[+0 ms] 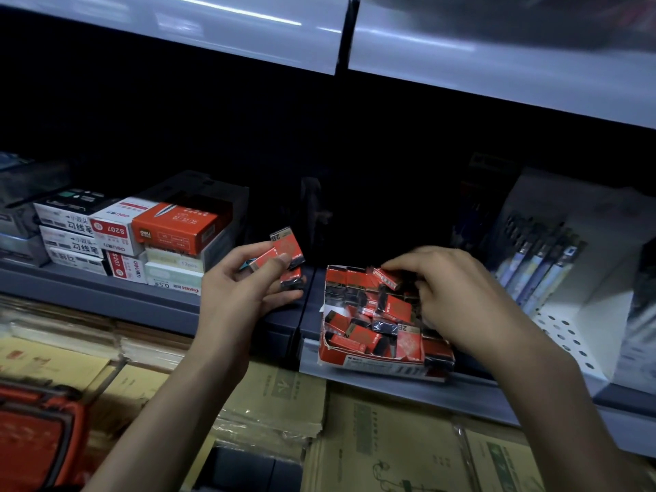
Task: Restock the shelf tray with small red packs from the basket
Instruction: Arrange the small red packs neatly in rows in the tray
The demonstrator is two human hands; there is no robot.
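left hand grips three packs, right hand pinches one more pack over the crammed tray sitting right at the shelf edge

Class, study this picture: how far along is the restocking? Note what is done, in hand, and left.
Done: the tray already holds many red packs. In hand: the right hand pinches one pack over it; the left hand grips several more. Left: those packs; whatever the basket holds is unseen.

— What sort of place is shown?
— A stationery shop: pen boxes are stacked on a shelf, pens are racked beside, and paper goods are laid below.
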